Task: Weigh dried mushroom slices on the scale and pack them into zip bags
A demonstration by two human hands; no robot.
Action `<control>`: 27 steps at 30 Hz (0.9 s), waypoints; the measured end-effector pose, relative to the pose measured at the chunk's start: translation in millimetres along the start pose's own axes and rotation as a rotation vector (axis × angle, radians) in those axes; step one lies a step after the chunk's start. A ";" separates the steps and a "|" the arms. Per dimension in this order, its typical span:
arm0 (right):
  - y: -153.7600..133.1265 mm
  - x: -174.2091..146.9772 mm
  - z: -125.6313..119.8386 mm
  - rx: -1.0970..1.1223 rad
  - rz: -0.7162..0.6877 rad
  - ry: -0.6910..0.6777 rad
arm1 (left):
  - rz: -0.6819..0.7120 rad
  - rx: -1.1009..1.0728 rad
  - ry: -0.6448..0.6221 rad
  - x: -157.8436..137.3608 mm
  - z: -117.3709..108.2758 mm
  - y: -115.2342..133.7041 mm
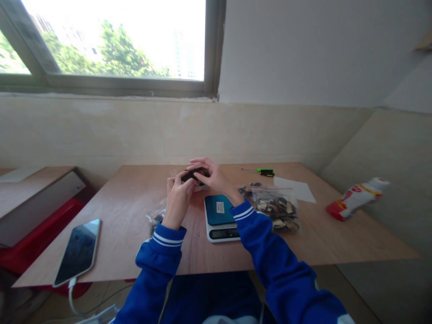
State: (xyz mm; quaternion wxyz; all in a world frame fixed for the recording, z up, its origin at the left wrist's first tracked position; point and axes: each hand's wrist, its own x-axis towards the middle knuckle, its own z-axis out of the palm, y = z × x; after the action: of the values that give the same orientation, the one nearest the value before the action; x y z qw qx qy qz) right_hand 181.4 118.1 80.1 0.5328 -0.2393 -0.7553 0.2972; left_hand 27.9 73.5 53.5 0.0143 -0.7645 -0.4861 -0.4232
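Past the kitchen scale, my left hand [180, 193] is closed at the near left side of a dark clump [189, 175] that looks like dried mushroom. My right hand [211, 173] curves over its far and right side, thumb and fingers pressed around it. Fingers hide much of the clump, and a pale edge shows just below it. The digital kitchen scale [218, 213], with a blue-green plate, sits nearer me beneath my right forearm. A clear bag of dried mushroom slices [276, 207] lies right of the scale. Another clear bag [157, 220] with dark contents is partly behind my left wrist.
A charging phone [78, 252] lies at the table's left. Toward the back right are screwdrivers [265, 172] and a white paper sheet [299, 190]. A white and red bottle [357, 198] stands near the right edge. The tiled wall [135, 130] borders the table's back.
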 end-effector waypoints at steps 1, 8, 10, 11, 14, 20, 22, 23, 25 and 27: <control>-0.6 -1.5 -3.2 -0.023 -0.004 -0.024 | 0.003 0.000 0.001 1.8 -0.1 -1.6; -4.4 -14.1 -14.6 -0.119 -0.003 -0.052 | -0.015 -0.013 -0.006 10.2 2.7 -7.5; -2.0 -15.6 -16.1 -0.210 0.001 0.032 | -0.022 -0.059 -0.012 12.8 2.3 -8.1; 0.1 -16.1 -16.8 -0.272 0.010 0.059 | -0.015 -0.098 -0.007 13.1 1.3 -8.9; 6.8 -18.5 -18.5 -0.418 0.033 0.048 | -0.049 -0.227 0.078 5.9 -5.0 -17.6; -1.2 -29.8 -17.8 -0.423 0.011 0.067 | -0.793 0.072 0.078 -51.2 -10.3 -69.1; -7.9 -35.5 -12.8 -0.384 0.017 0.118 | -0.916 0.117 0.033 -71.9 -6.4 -85.7; -10.3 -38.9 -8.7 -0.372 0.031 0.139 | -0.975 0.136 0.017 -80.1 -4.0 -91.8; -11.4 -47.1 2.8 -0.362 0.071 0.143 | -1.038 0.148 -0.011 -91.0 0.0 -99.4; -6.5 -57.2 17.1 -0.349 0.121 0.115 | -1.050 0.137 -0.024 -94.7 2.1 -102.5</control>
State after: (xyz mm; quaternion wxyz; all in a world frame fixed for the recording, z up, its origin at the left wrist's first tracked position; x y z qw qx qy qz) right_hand 183.1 71.4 42.4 0.5066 -0.3896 -0.7480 0.1788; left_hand -64.3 59.2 -50.4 -0.1551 -0.4201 -0.8302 -0.3320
